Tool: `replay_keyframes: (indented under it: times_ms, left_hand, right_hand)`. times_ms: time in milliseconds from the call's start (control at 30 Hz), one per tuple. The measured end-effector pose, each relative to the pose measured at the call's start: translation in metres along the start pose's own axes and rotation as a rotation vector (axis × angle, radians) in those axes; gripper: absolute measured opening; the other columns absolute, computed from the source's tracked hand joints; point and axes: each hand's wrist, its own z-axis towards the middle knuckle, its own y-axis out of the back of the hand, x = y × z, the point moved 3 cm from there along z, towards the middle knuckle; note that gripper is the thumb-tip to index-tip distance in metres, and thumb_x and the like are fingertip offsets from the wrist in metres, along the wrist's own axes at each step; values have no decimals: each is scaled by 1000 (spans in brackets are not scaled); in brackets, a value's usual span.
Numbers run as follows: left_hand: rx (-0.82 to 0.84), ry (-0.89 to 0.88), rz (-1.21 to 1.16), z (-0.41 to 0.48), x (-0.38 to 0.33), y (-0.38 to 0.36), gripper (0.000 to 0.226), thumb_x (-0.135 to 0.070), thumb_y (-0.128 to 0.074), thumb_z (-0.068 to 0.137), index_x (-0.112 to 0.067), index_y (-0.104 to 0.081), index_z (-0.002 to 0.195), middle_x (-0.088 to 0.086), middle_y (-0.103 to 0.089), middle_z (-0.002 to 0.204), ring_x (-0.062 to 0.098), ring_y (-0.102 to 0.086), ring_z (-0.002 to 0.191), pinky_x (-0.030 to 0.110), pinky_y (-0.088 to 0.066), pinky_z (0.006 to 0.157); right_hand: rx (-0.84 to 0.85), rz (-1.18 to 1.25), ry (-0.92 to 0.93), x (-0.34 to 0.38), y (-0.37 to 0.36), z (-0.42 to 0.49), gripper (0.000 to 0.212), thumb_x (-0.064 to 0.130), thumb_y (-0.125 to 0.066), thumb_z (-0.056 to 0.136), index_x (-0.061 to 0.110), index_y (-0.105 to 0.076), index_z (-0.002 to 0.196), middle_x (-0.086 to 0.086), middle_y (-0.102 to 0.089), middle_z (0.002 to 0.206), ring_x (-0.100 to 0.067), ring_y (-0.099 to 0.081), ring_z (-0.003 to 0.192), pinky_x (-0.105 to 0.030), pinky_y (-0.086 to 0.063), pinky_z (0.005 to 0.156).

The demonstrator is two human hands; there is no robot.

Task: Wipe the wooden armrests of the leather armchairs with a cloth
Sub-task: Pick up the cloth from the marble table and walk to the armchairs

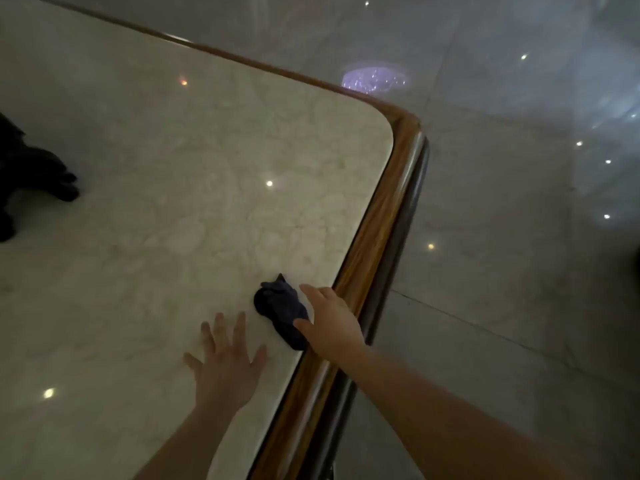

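Observation:
A dark blue crumpled cloth (282, 311) lies on a pale marble tabletop (194, 188), close to its wooden right edge. My right hand (329, 320) rests against the cloth's right side, thumb touching it and fingers spread; it does not clasp it. My left hand (225, 362) lies flat on the marble just left of the cloth, fingers apart, holding nothing. No armchair or armrest is in view.
The table has a brown wooden rim (381, 216) with a rounded corner and a metal band below. A black object (34, 174) sits at the far left of the table. Glossy grey floor tiles (519, 237) with light reflections lie to the right.

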Motion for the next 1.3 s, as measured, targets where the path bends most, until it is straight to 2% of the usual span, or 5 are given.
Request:
replay_keyframes:
  times_ms: [333,567,733,1133,1300]
  left_hand:
    - [20,-31,84,7,-2,-26,86,-73,-20,86,-21,-13,155,21,-15,161,46,-9,146,80,-17,99]
    - [56,-15,78,7,-5,-13,85,-73,-22,85,-26,-11,155,18,-12,162,44,-8,146,75,-18,101]
    - [119,32,23,7,-14,8,82,-74,-22,86,-35,2,154,5,0,164,32,2,149,64,-19,110]
    - [-69,-531,56,-68,-162,145,86,-68,-10,90,-11,-51,140,26,-50,140,50,-45,129,76,-33,90]
    - [-86,-676,87,-127,-220,178,91,-72,-6,85,-14,-34,150,23,-38,151,45,-31,140,76,-25,98]
  right_hand:
    - [3,-209,59,-4,-51,47,73,42,-60,96,31,-19,155,-6,-41,142,-33,-40,125,-44,-51,89]
    - [-96,258,-99,-11,-17,31,18,23,-59,94,29,-49,107,4,-62,95,-15,-60,78,-34,-46,57]
    - [-155,432,-148,-22,34,-9,28,19,-61,94,44,-50,101,23,-59,93,3,-57,81,-23,-43,60]
    - [-498,568,-286,-39,182,-173,38,7,-65,86,43,-53,90,14,-62,87,-8,-62,86,-29,-48,72]
    - [-655,572,-343,-53,229,-268,33,3,-66,83,32,-57,95,16,-63,82,3,-59,76,-17,-44,65]
